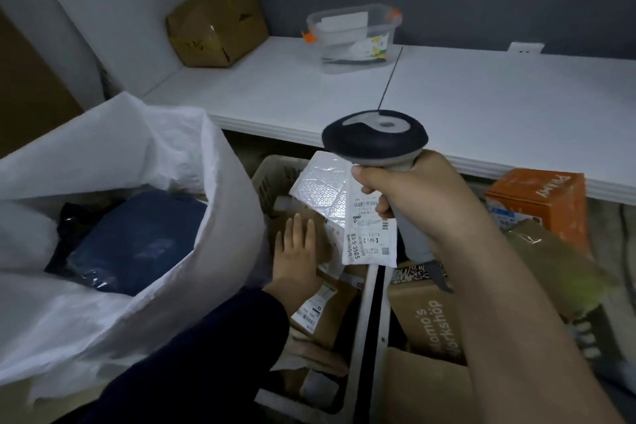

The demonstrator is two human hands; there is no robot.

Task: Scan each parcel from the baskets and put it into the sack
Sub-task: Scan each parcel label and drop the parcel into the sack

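Scanner held above the left basket, with the sack just beside it.
The right hand grips the scanner's grey handle, its dark head turned toward the far white table. The left hand lies flat with straight fingers on a brown parcel in the left basket, just left of a white bubble mailer with a printed label. The white sack stands open at the left, with a dark blue parcel inside.
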